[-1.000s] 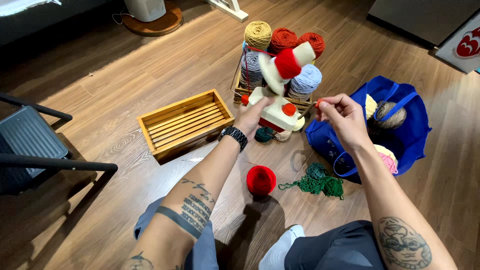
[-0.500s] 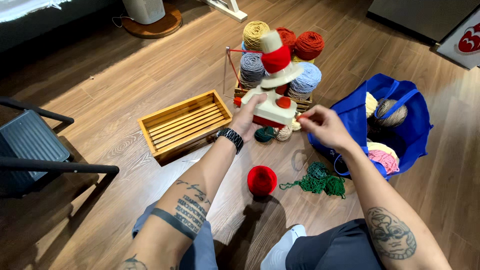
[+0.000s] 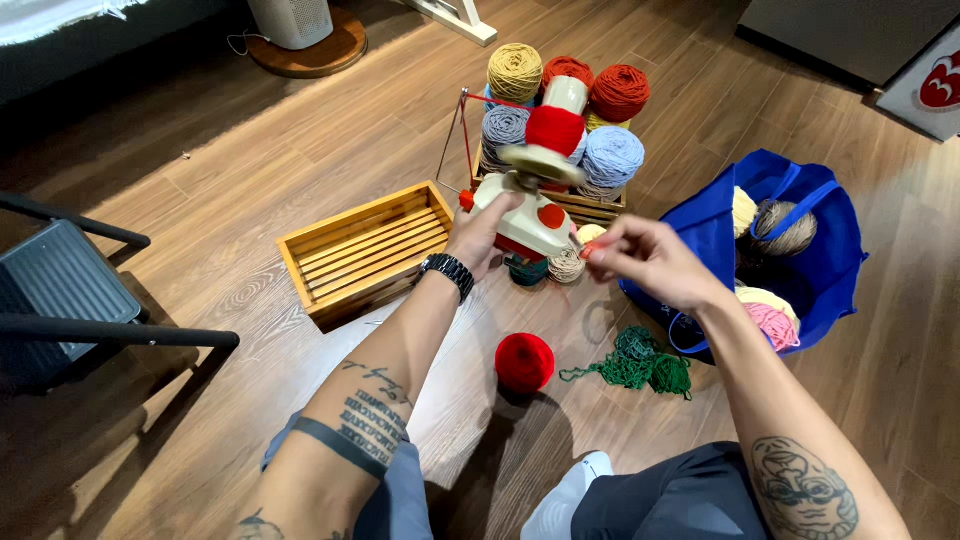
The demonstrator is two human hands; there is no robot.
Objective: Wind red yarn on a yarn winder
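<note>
A white yarn winder [image 3: 535,215] with red parts stands on the wooden floor, with red yarn [image 3: 555,129] wound on its spindle. My left hand [image 3: 487,230], with a black watch on the wrist, grips the winder's base from the left. My right hand [image 3: 645,262] pinches the winder's small crank handle at the right side of the base. A red yarn ball [image 3: 525,361] lies on the floor in front of the winder, between my arms.
An empty wooden slatted crate [image 3: 365,250] sits left of the winder. Behind it a crate holds several yarn cakes [image 3: 600,120]. A blue bag [image 3: 775,250] with yarn stands at right, tangled green yarn [image 3: 640,362] beside it. A black metal frame [image 3: 80,300] is at left.
My right hand has swung down and left around the crank, and the winder's spindle with the red yarn has turned. My left hand has stayed on the base.
</note>
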